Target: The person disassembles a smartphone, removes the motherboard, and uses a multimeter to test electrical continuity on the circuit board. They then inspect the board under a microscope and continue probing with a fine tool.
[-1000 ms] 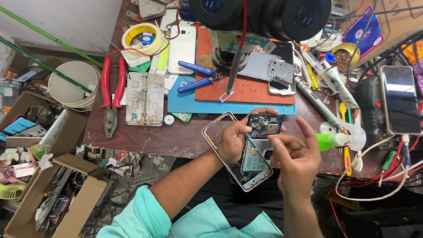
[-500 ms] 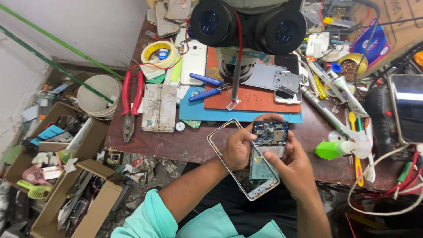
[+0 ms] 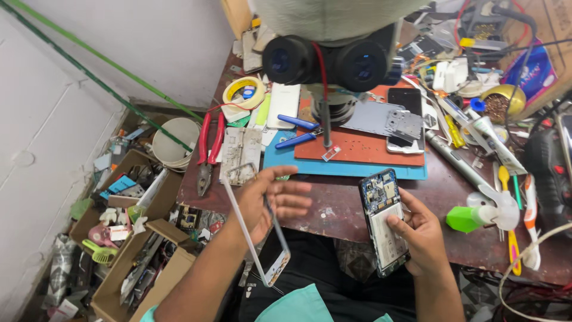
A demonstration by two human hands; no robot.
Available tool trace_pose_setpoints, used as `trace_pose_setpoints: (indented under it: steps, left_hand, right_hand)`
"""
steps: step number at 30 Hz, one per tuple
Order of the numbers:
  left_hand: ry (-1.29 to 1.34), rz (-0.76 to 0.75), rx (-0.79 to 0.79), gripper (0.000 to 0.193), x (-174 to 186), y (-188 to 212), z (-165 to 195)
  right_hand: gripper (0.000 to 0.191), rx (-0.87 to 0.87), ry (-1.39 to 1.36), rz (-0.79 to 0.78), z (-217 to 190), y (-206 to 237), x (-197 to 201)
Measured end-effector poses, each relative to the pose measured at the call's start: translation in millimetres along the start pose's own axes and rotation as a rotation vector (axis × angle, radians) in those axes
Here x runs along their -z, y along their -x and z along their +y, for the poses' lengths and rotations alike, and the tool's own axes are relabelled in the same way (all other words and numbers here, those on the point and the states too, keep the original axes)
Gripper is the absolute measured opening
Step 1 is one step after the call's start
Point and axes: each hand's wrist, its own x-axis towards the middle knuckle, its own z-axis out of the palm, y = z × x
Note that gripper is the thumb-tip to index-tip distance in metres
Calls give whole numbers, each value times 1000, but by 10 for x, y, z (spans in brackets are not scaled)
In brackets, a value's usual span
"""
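My left hand (image 3: pixel 269 201) holds a thin phone frame (image 3: pixel 253 229) by its long edge, swung out to the left over the table's front edge. My right hand (image 3: pixel 417 234) grips an opened phone body (image 3: pixel 384 222), its circuit board and white battery facing up. The two parts are apart, with bare brown table between them. A microscope head (image 3: pixel 336 56) hangs above the red work mat (image 3: pixel 363 149).
Blue mat (image 3: pixel 333 167) carries blue-handled tweezers (image 3: pixel 295 130) and a second phone (image 3: pixel 405 122). Red pliers (image 3: pixel 210 149), a tape roll (image 3: pixel 244 92) and a green-capped bottle (image 3: pixel 476 216) lie around. Cardboard boxes of parts (image 3: pixel 128 238) sit on the floor at left.
The frame and phone body were held together in both hands; now my left hand has pulled the frame off to the left, and my right keeps the body. The camera view shifted closer.
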Motion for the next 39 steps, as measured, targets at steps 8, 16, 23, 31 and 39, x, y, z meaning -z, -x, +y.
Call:
trace_pose_setpoints:
  steps: [8,16,23,31,39]
  left_hand:
    - [-522,-121,201,31,-127,72,-235]
    - [-951,-459,157,29,-626,135,144]
    - [-1455,-355,-387,33,-808,340,204]
    - [-1761,-15,-1070,24,-955,151,-412]
    - [-1748,202,-1349,27,-1066,-751,-664]
  right_hand:
    - [67,27,-221,6,-141,7,-23]
    - [65,84,-400,-84,-254,48,38]
    - [63,63,-452,-95,-250,53,51]
    - [67,38,-376,-17,-220,40,72]
    - [72,94,-406,-92,-192,40,112]
